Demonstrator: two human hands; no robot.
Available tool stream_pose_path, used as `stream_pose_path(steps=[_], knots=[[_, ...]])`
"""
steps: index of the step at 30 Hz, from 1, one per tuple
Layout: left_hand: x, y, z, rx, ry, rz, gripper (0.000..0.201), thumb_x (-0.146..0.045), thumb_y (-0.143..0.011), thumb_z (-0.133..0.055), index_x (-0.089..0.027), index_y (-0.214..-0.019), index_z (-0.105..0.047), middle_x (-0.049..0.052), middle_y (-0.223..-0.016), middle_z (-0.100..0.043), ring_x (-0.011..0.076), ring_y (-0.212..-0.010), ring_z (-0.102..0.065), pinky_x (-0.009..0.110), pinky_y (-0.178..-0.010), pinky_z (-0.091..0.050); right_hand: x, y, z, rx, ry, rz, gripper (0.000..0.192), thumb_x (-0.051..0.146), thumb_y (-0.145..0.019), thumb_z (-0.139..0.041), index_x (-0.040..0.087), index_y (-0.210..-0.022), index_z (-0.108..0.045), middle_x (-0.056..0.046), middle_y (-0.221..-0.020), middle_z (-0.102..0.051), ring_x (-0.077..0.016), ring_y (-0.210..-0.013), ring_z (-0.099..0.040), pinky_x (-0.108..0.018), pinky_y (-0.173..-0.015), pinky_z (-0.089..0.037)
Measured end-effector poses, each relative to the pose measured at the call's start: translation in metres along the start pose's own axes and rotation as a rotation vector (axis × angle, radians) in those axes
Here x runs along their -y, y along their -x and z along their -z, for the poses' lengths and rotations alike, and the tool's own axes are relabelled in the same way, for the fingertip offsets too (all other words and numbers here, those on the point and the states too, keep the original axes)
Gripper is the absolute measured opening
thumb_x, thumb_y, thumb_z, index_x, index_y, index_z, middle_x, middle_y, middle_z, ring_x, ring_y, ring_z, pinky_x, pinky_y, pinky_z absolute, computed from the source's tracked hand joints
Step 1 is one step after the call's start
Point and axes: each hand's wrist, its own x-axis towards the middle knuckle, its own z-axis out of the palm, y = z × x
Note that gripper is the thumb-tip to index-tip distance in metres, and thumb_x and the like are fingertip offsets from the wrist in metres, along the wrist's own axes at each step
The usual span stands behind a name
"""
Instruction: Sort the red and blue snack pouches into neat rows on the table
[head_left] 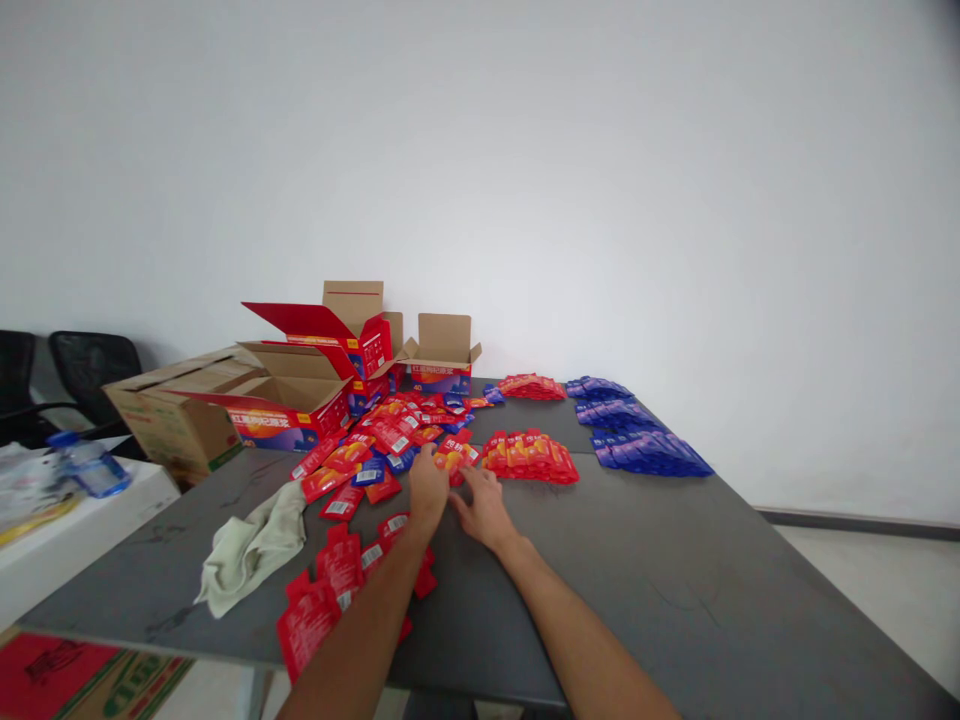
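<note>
A red pouch [454,454] with an orange picture sits between my two hands at the middle of the table. My left hand [428,490] is closed on its left edge. My right hand [486,508] grips its lower right side, thumb pointing toward the left hand. Just right of them lies an overlapping row of red pouches [529,456]. A loose heap of red pouches [390,432] spreads to the left, with a few blue pouches [370,471] mixed in. More red pouches [341,560] lie near my left forearm, which partly hides them.
Overlapping rows of blue pouches [649,451] lie at the right, and another red stack [531,387] at the back. Open printed boxes [281,425] and a smaller open box [441,375] stand back left. A pale cloth [255,545] rests on the grey table [675,590].
</note>
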Motion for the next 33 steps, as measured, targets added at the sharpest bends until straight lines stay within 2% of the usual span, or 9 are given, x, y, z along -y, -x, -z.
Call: stream_pose_path(steps=[4,8,11,14,16,19,24,28,33], knots=[[-0.003,0.002,-0.010,0.033,0.099,0.014,0.044,-0.005,-0.078,-0.046,-0.015,-0.118,-0.062,0.010,-0.118,-0.069,0.0188,-0.112,-0.062,0.027,-0.096,-0.044,-0.001,-0.002,0.005,-0.030,-0.005,-0.021,0.055,0.029,-0.084,-0.066,0.020,-0.135,-0.050,-0.010,-0.130,-0.059,-0.0272,-0.115,-0.050,-0.038,-0.096,-0.041],[-0.019,0.001,-0.030,0.131,0.165,0.014,0.044,-0.006,-0.079,-0.045,-0.014,-0.116,-0.066,0.011,-0.120,-0.069,0.0186,-0.114,-0.061,0.027,-0.097,-0.043,-0.012,-0.008,0.024,-0.093,0.081,-0.058,0.047,0.027,-0.089,-0.058,0.018,-0.134,-0.052,-0.012,-0.130,-0.059,-0.0275,-0.117,-0.048,-0.037,-0.097,-0.039],[-0.037,0.002,-0.048,0.206,0.201,-0.087,0.043,-0.009,-0.081,-0.045,-0.013,-0.119,-0.066,0.013,-0.125,-0.066,0.0204,-0.119,-0.058,0.030,-0.102,-0.041,-0.026,-0.011,0.045,-0.112,0.170,-0.118,0.044,0.027,-0.093,-0.051,0.019,-0.135,-0.052,-0.011,-0.132,-0.058,-0.0275,-0.119,-0.047,-0.037,-0.097,-0.038],[-0.051,0.005,-0.067,0.286,0.197,-0.245,0.044,-0.010,-0.082,-0.045,-0.014,-0.121,-0.064,0.012,-0.127,-0.065,0.0208,-0.119,-0.057,0.032,-0.104,-0.040,-0.042,-0.014,0.064,-0.100,0.287,-0.187,0.044,0.029,-0.094,-0.047,0.021,-0.137,-0.052,-0.010,-0.137,-0.055,-0.0298,-0.123,-0.042,-0.040,-0.097,-0.036],[-0.057,0.007,-0.079,0.309,0.151,-0.324,0.047,-0.010,-0.082,-0.046,-0.015,-0.126,-0.062,0.012,-0.130,-0.062,0.0211,-0.122,-0.055,0.033,-0.107,-0.038,-0.050,-0.014,0.073,-0.081,0.356,-0.216,0.045,0.031,-0.095,-0.045,0.022,-0.139,-0.051,-0.009,-0.141,-0.053,-0.0315,-0.127,-0.038,-0.042,-0.099,-0.033],[-0.063,0.009,-0.094,0.305,0.048,-0.369,0.050,-0.012,-0.085,-0.044,-0.015,-0.133,-0.056,0.012,-0.137,-0.057,0.0218,-0.128,-0.049,0.036,-0.111,-0.035,-0.059,-0.015,0.082,-0.057,0.441,-0.232,0.048,0.034,-0.097,-0.040,0.022,-0.142,-0.048,-0.009,-0.144,-0.050,-0.0327,-0.133,-0.032,-0.046,-0.104,-0.026],[-0.065,0.014,-0.110,0.288,-0.100,-0.396,0.047,-0.018,-0.091,-0.040,-0.018,-0.135,-0.054,0.011,-0.137,-0.056,0.0259,-0.127,-0.047,0.043,-0.109,-0.036,-0.069,-0.015,0.087,-0.007,0.539,-0.263,0.047,0.039,-0.098,-0.035,0.026,-0.141,-0.049,-0.006,-0.149,-0.043,-0.0343,-0.140,-0.022,-0.050,-0.107,-0.020],[-0.060,0.015,-0.118,0.254,-0.180,-0.403,0.045,-0.021,-0.092,-0.039,-0.018,-0.134,-0.055,0.012,-0.144,-0.049,0.0287,-0.135,-0.038,0.048,-0.111,-0.033,-0.076,-0.014,0.084,0.027,0.562,-0.256,0.046,0.039,-0.098,-0.036,0.028,-0.140,-0.050,-0.005,-0.153,-0.038,-0.0327,-0.143,-0.017,-0.050,-0.109,-0.017],[-0.052,0.013,-0.123,0.312,-0.146,-0.469,0.055,-0.019,-0.092,-0.035,-0.018,-0.146,-0.041,0.009,-0.155,-0.037,0.0228,-0.144,-0.026,0.043,-0.117,-0.026,-0.082,-0.013,0.076,0.028,0.532,-0.260,0.047,0.041,-0.100,-0.030,0.026,-0.141,-0.049,-0.004,-0.152,-0.039,-0.0286,-0.144,-0.016,-0.049,-0.111,-0.016]])
